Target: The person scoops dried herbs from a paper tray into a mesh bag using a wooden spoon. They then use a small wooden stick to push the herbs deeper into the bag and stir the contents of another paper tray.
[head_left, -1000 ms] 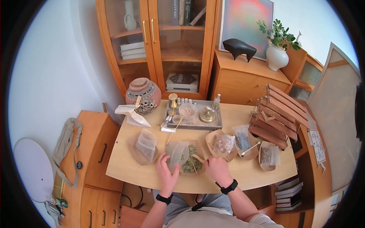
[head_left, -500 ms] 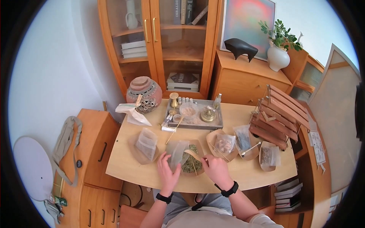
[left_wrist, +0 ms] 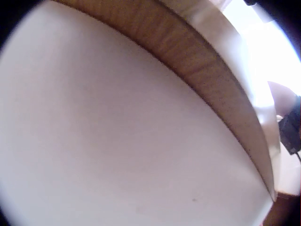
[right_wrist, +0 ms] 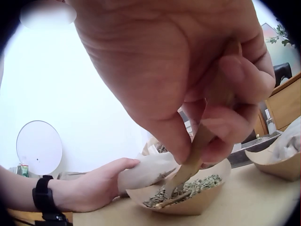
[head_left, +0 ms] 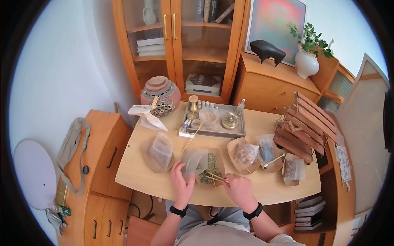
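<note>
My left hand (head_left: 183, 183) holds a pale translucent pouch (head_left: 193, 161) at the left side of a paper-thin wooden dish (head_left: 221, 159). Dried green herbs (head_left: 212, 165) fill the dish, and a thin stick with a small knob lies among them. With curled fingers, my right hand (head_left: 240, 191) grips a flat wooden scoop (right_wrist: 201, 143) from above. Its lower end is down in the herbs, close to the pouch's mouth. In the right wrist view the left thumb lies along the top of the pouch; its other fingers are hidden. Neither hand shows in the left wrist view.
Similar dishes with filled pouches stand left (head_left: 160, 152) and right (head_left: 245, 156) of the herbs. Behind them is a grey tray (head_left: 242, 130) with jars and a brass burner (head_left: 230, 121). A clay pot (head_left: 161, 91) stands back left, a slatted wooden rack (head_left: 305, 127) at right.
The scoop has gone from beside the dish to the pouch's mouth, then back down into the herbs. The left hand keeps hold of the pouch. The head view has shifted slightly.
</note>
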A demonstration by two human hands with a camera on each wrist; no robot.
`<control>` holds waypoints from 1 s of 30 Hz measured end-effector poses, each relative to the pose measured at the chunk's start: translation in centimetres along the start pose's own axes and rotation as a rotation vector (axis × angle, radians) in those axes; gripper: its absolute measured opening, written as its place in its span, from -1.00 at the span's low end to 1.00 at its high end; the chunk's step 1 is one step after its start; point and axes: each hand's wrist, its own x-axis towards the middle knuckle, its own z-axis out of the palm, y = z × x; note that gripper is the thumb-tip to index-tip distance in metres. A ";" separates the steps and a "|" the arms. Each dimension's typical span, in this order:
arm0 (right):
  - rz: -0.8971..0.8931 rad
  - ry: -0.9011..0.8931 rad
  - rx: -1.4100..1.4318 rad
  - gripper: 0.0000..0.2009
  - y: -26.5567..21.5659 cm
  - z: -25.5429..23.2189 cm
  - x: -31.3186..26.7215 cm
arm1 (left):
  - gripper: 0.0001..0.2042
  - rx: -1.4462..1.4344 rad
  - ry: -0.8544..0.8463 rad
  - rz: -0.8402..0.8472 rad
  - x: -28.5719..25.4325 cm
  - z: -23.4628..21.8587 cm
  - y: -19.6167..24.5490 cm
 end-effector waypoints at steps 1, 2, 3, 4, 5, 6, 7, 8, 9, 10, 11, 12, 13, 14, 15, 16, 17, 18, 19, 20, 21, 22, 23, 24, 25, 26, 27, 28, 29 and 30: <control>-0.003 0.037 -0.010 -0.86 0.3 0.0 -0.1 | -0.54 -0.007 0.004 -0.007 0.0 0.0 -0.1; -0.004 0.073 -0.021 -0.86 0.5 -0.1 -0.1 | -0.54 -0.005 0.009 -0.011 0.0 0.0 -0.2; -0.006 0.069 -0.020 -0.86 0.6 -0.3 -0.2 | -0.53 -0.004 0.020 -0.004 0.0 0.1 -0.4; 0.007 0.055 -0.022 -0.86 0.7 -0.8 -0.3 | -0.51 -0.004 0.028 0.005 0.0 0.2 -0.5; 0.021 0.042 -0.025 -0.86 0.8 -1.1 -0.3 | -0.51 -0.006 0.025 0.003 0.0 0.3 -0.5; 0.024 0.040 -0.026 -0.86 0.9 -1.2 -0.4 | -0.51 -0.006 0.028 0.008 0.1 0.3 -0.4; 0.034 0.023 -0.034 -0.85 1.0 -1.3 -0.4 | -0.51 -0.006 0.032 0.013 0.1 0.3 -0.4; 0.042 0.007 -0.041 -0.84 1.1 -1.3 -0.3 | -0.51 -0.006 0.030 0.012 0.1 0.3 -0.5; 0.043 0.005 -0.041 -0.84 1.0 -1.2 -0.3 | -0.51 -0.010 0.034 0.016 0.1 0.4 -0.6; 0.036 -0.002 -0.044 -0.84 0.9 -1.1 -0.2 | -0.52 -0.014 0.038 0.019 0.0 0.4 -0.6; 0.030 -0.009 -0.047 -0.84 0.8 -1.0 -0.1 | -0.52 -0.014 0.038 0.017 0.0 0.4 -0.5; 0.029 -0.010 -0.047 -0.84 0.7 -0.8 0.1 | -0.52 -0.009 0.038 0.020 0.1 0.3 -0.4; 0.001 0.004 -0.045 -0.83 0.7 -0.4 0.5 | -0.52 -0.004 0.038 0.024 0.1 0.2 -0.3; -0.027 0.018 -0.043 -0.81 0.8 -0.1 0.7 | -0.52 -0.003 0.038 0.023 0.1 0.2 -0.4; -0.028 0.018 -0.042 -0.81 0.8 0.1 0.9 | -0.52 -0.003 0.032 0.019 0.1 0.3 -0.5; -0.049 0.001 -0.064 -0.81 0.9 0.2 1.1 | -0.52 -0.002 0.027 0.015 0.1 0.2 -0.6; -0.071 -0.016 -0.086 -0.81 1.0 0.4 1.3 | -0.52 -0.001 0.028 0.014 0.1 0.2 -0.6; -0.072 -0.016 -0.086 -0.81 1.3 0.8 1.4 | -0.52 -0.002 0.027 0.014 0.1 0.1 -0.5; -0.083 -0.022 -0.091 -0.81 1.6 1.3 1.6 | -0.52 -0.004 0.026 0.014 0.1 0.1 -0.4; -0.095 -0.027 -0.096 -0.82 1.8 1.6 1.7 | -0.52 -0.004 0.028 0.014 0.1 0.2 -0.4; -0.098 -0.027 -0.097 -0.82 1.9 1.7 1.7 | -0.52 -0.009 0.028 0.013 0.2 0.2 -0.4; -0.107 -0.017 -0.096 -0.81 1.9 1.8 1.6 | -0.52 -0.013 0.029 0.012 0.2 0.2 -0.4; -0.117 -0.007 -0.095 -0.81 1.9 1.9 1.6 | -0.52 -0.013 0.031 0.011 0.2 0.2 -0.4; -0.118 -0.007 -0.095 -0.81 2.0 1.9 1.4 | -0.52 -0.010 0.030 0.006 0.1 0.2 -0.4; -0.101 0.011 -0.061 -0.81 2.0 1.8 1.0 | -0.52 -0.007 0.028 0.001 0.1 0.2 -0.4; -0.083 0.030 -0.027 -0.82 2.0 1.5 0.8 | -0.52 -0.008 0.028 0.000 0.1 0.2 -0.4; -0.081 0.027 -0.028 -0.82 2.0 1.0 0.7 | -0.52 -0.009 0.026 0.001 0.1 0.3 -0.4; -0.034 0.032 -0.001 -0.81 2.0 0.3 0.5 | -0.51 -0.009 0.023 0.001 0.1 0.3 -0.4; 0.014 0.038 0.025 -0.81 1.9 -0.4 0.4 | -0.51 -0.010 0.019 -0.001 0.0 0.3 -0.4; 0.017 0.037 0.025 -0.81 1.7 -0.8 0.5 | -0.51 -0.015 0.024 0.002 0.1 0.4 -0.4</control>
